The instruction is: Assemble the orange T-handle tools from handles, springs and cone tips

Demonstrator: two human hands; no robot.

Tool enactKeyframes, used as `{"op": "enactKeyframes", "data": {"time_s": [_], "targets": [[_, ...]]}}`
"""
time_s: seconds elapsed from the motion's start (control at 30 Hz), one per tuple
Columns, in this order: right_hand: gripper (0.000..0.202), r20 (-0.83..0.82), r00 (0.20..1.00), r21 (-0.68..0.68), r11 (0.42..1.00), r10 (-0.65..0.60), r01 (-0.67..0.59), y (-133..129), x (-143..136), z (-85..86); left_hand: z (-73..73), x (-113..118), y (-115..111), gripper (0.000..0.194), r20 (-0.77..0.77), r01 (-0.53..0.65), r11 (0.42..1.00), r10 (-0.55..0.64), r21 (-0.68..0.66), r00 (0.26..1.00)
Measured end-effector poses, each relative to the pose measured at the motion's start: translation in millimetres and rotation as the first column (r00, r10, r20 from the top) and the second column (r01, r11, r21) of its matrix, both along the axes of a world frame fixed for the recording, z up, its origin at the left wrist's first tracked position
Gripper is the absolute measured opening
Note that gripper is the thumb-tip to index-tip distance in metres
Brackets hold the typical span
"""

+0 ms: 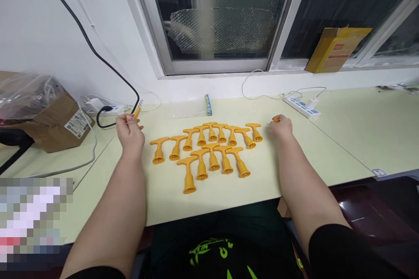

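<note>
My left hand (130, 133) is closed around a yellow corkscrew (137, 112), whose bare metal spiral points up and away. To the right, my right hand (281, 126) is closed on a small yellow piece (276, 119); the fingers hide most of it, so its exact kind cannot be made out. Between my hands, several yellow corkscrews with T-shaped handles and bell-shaped ends lie on the table in two rough rows. One corkscrew (189, 176) lies at the front of the nearer row, and another corkscrew (254, 132) ends the far row, close to my right hand.
A clear plastic bag (191, 107) lies behind the corkscrews on the pale table (262, 174). Power strips (301, 107) with cables stand along the wall. An open cardboard box (62, 124) is at the left, a black cable (94, 50) hangs near my left hand, and a yellow box (337, 50) leans against the window.
</note>
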State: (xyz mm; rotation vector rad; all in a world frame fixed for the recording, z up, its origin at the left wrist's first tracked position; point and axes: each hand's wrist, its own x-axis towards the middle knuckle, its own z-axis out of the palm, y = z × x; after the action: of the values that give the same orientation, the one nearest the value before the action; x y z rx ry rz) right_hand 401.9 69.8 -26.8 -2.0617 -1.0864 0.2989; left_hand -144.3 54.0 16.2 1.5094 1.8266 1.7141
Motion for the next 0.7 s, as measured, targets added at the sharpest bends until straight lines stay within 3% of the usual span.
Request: {"op": "enactKeyframes", "data": {"time_s": [0.1, 0.17, 0.27, 0.37, 0.43, 0.7], "targets": [[0.026, 0.002, 0.987, 0.229, 0.96, 0.164, -0.16, -3.9, -25.1, 10.4, 5.0, 33.2, -4.4, 0.029, 0.324, 0.179, 0.961, -0.242, 0.21, 0.915], [0.03, -0.047, 0.94, 0.354, 0.885, 0.339, -0.302, -9.5, -49.0, 18.0, 7.2, 58.0, -9.6, 0.036, 0.461, 0.328, 0.911, -0.409, 0.249, 0.787], [0.038, -0.115, 0.8, 0.454, 0.748, 0.589, -0.485, -22.2, -86.7, 27.4, 9.0, 89.9, -19.3, 0.044, 0.525, 0.532, 0.819, -0.556, 0.215, 0.644], [0.036, -0.049, 0.67, 0.503, 0.598, 0.741, -0.624, -35.8, -116.2, 32.0, 8.9, 109.7, -28.3, 0.045, 0.544, 0.639, 0.751, -0.612, 0.169, 0.575], [0.031, -0.029, 0.608, 0.51, 0.535, 0.794, -0.674, -42.3, -128.7, 32.0, 8.2, 117.3, -32.9, 0.045, 0.552, 0.678, 0.722, -0.623, 0.134, 0.554], [0.03, -0.104, 0.468, 0.482, 0.456, 0.877, -0.748, -50.1, -143.5, 27.2, -1.1, 127.2, -37.6, 0.044, 0.566, 0.743, 0.668, -0.631, 0.05, 0.53]]}}
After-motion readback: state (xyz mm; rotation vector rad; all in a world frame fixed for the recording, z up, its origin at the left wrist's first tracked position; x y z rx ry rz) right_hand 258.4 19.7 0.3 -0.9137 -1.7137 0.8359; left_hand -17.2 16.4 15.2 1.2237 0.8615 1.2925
